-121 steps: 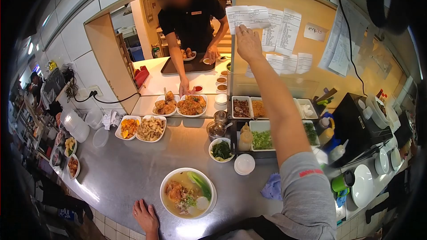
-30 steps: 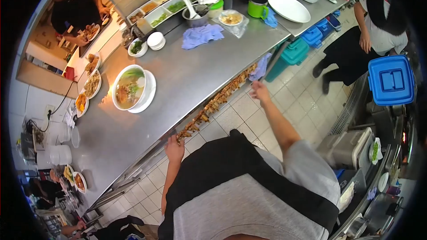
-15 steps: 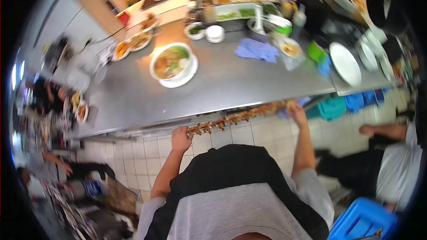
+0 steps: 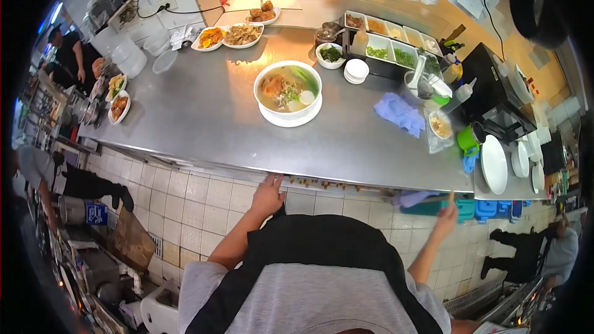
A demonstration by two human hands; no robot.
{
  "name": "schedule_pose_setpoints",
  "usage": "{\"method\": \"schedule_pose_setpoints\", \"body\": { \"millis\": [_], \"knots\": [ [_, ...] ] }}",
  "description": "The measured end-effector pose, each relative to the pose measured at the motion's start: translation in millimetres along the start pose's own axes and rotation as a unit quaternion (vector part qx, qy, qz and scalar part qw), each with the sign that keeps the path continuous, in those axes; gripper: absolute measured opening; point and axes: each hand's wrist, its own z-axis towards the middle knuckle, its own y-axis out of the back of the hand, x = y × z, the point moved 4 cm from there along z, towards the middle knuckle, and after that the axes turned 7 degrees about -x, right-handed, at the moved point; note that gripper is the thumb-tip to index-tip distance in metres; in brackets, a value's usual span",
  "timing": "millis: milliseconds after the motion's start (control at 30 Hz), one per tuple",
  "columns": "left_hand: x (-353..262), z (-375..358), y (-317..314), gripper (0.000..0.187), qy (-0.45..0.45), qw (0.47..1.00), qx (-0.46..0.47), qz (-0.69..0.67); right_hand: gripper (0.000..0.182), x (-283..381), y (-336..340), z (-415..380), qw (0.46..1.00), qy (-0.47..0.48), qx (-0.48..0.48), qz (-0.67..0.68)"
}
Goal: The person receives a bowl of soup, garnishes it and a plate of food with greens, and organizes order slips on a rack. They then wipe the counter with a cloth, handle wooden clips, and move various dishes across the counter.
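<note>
A long strip of small brown pieces (image 4: 331,184) runs along the counter's front edge, largely hidden under it. At its left end my left hand (image 4: 269,196) is closed, fingertips right at the edge. My right hand (image 4: 445,215) is by the other end, one finger pointing up and the others curled at the strip's pale end. Beyond the strip, a white bowl of soup (image 4: 288,88) with greens, meat and a pale round piece stands on a white plate (image 4: 291,119).
On the steel counter (image 4: 204,124) are a purple cloth (image 4: 399,113), topping trays (image 4: 396,54), stacked small dishes (image 4: 356,71), plates of fried food (image 4: 243,35) and an oval white dish (image 4: 494,164). Teal and blue bins (image 4: 486,210) sit below right. People stand left, right and behind the counter.
The view has swung, so the counter shows more squarely. The strip, earlier in plain sight between both hands, is now mostly under the counter edge, with both hands close to that edge.
</note>
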Motion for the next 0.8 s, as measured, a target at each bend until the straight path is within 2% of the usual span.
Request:
{"method": "schedule_pose_setpoints", "body": {
  "millis": [67,100,133,167,200,233,267,333,367,433,500,567,633,700,733,800],
  "knots": [
    [3.6,-0.9,3.4,0.056,0.063,0.971,0.143,-0.182,0.027,51.2,-40.8,-11.9,0.995,0.008,0.036,0.095],
    [18.1,-3.0,-14.4,0.05,0.053,0.941,0.215,-0.255,0.026,89.2,-67.3,-28.1,0.995,0.016,0.09,0.047],
    [24.5,0.9,-7.9,0.05,0.046,0.94,0.222,-0.256,0.026,125.4,-99.3,-47.6,0.989,0.022,0.145,0.0],
    [24.0,6.3,8.1,0.045,0.038,0.908,0.233,-0.347,0.025,150.8,-137.1,-63.5,0.974,0.05,0.217,0.026],
    [22.1,12.1,27.9,0.041,0.033,0.866,0.243,-0.435,0.024,189.4,-167.4,-86.3,0.965,0.128,0.226,-0.031],
    [21.9,21.2,54.9,0.035,0.044,0.871,0.212,-0.441,0.028,188.1,-208.8,-96.0,0.952,0.196,0.234,-0.019],
    [27.3,25.9,68.5,0.035,0.041,0.87,0.216,-0.442,0.028,207.2,-237.7,-109.1,0.944,0.209,0.254,-0.008],
    [44.9,39.2,89.6,0.033,0.095,0.821,0.178,-0.534,0.023,216.5,-300.0,-120.0,0.922,0.077,0.379,-0.022],
    [53.6,48.3,98.8,0.031,0.118,0.812,0.164,-0.547,0.023,225.0,-322.4,-125.3,0.923,0.076,0.376,-0.021],
    [77.8,60.8,96.3,0.029,0.144,0.796,0.164,-0.565,0.022,235.3,-360.9,-148.3,0.85,0.008,0.526,0.02],
    [97.6,72.4,100.1,0.028,0.191,0.756,0.157,-0.607,0.023,239.5,-371.2,-152.3,0.843,-0.015,0.538,0.009],
    [121.2,86.6,94.3,0.029,0.186,0.764,0.146,-0.6,0.026,249.3,-373.7,-158.6,0.831,-0.032,0.556,0.0],
    [141.3,105.9,91.7,0.03,0.182,0.77,0.132,-0.597,0.036,261.7,-347.1,-165.5,0.86,-0.14,0.482,0.09],
    [161.6,136.2,92.9,0.03,0.225,0.74,0.102,-0.626,0.046,247.3,-336.9,-163.9,0.88,-0.144,0.437,0.12],
    [172.8,156.0,90.6,0.03,0.222,0.738,0.091,-0.631,0.044,238.3,-330.0,-165.9,0.881,-0.166,0.418,0.146],
    [202.9,201.6,77.1,0.032,0.288,0.686,0.007,-0.668,0.04,220.8,-318.2,-172.6,0.884,-0.194,0.384,0.183]
  ]
}}
